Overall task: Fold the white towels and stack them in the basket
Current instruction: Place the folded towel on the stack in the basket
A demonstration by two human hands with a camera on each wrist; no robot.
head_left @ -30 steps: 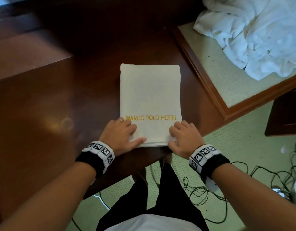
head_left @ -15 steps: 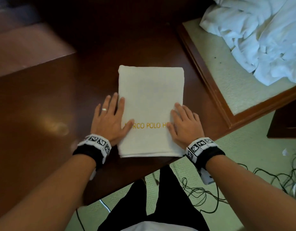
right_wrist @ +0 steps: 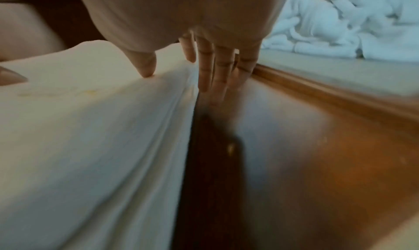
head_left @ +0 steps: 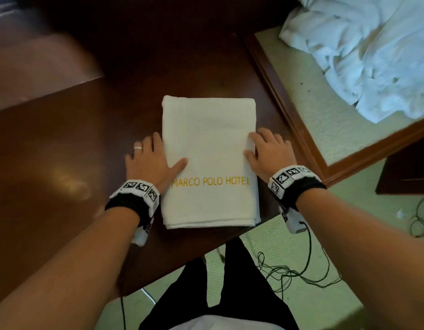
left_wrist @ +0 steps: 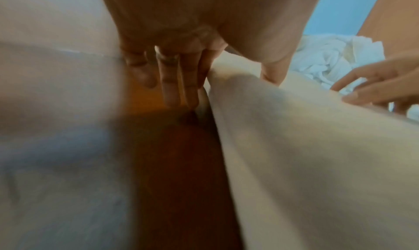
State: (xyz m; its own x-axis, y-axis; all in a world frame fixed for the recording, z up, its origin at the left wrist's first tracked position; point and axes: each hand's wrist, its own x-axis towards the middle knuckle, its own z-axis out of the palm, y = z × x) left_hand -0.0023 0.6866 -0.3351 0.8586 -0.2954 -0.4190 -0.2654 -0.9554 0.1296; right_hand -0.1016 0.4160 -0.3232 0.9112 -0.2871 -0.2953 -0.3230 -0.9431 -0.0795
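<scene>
A folded white towel (head_left: 208, 144) lettered MARCO POLO HOTEL lies flat on the dark wooden table (head_left: 63, 186), its near end at the table's front edge. My left hand (head_left: 151, 160) lies along the towel's left side, fingers straight on the table beside the edge and thumb on top. My right hand (head_left: 265, 151) mirrors it at the right side, thumb on the cloth. In the left wrist view the fingers (left_wrist: 174, 85) run straight beside the towel (left_wrist: 306, 155). In the right wrist view the fingers (right_wrist: 217, 74) lie against the layered edge of the towel (right_wrist: 90, 128). No basket is in view.
A heap of unfolded white towels (head_left: 373, 55) lies at the upper right on a green-padded bench with a wooden frame (head_left: 289, 110). Black cables (head_left: 301, 270) trail over the green floor below the table's front edge. My legs stand close to that edge.
Both hands have slid from the towel's near end forward and outward to its side edges, uncovering the gold lettering. The towel has stayed in place.
</scene>
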